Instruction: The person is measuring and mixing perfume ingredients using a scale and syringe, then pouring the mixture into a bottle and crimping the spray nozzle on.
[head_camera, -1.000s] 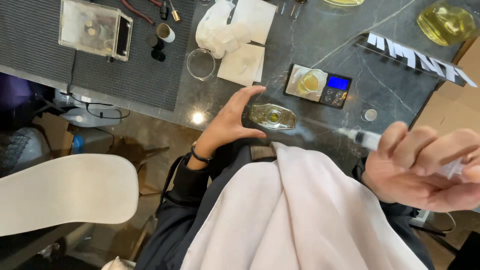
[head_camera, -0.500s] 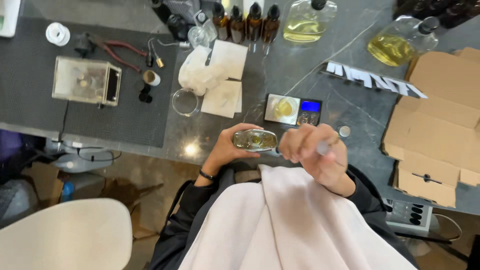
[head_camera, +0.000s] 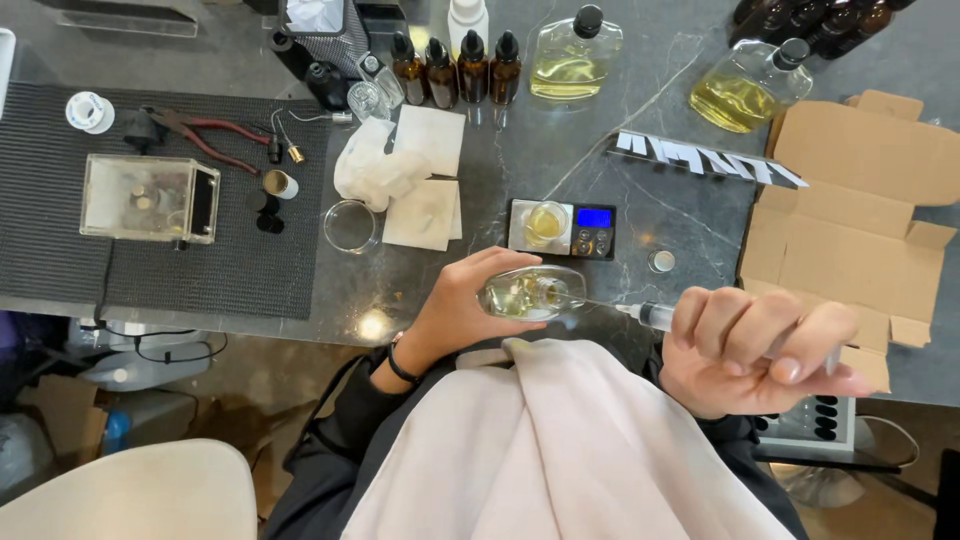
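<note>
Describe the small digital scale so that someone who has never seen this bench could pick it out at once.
Start at the dark marbled worktop and find the open cardboard box on its right side. Left of that box, just beyond the small glass bottle in the left hand, lies the scale. It is the only flat rectangular device with a lit blue display, and a small glass dish of yellow liquid sits on it.

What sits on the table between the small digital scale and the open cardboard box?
In the head view, one small round silvery cap lies on the dark stone table between the digital scale and the cardboard box; otherwise bare.
</note>
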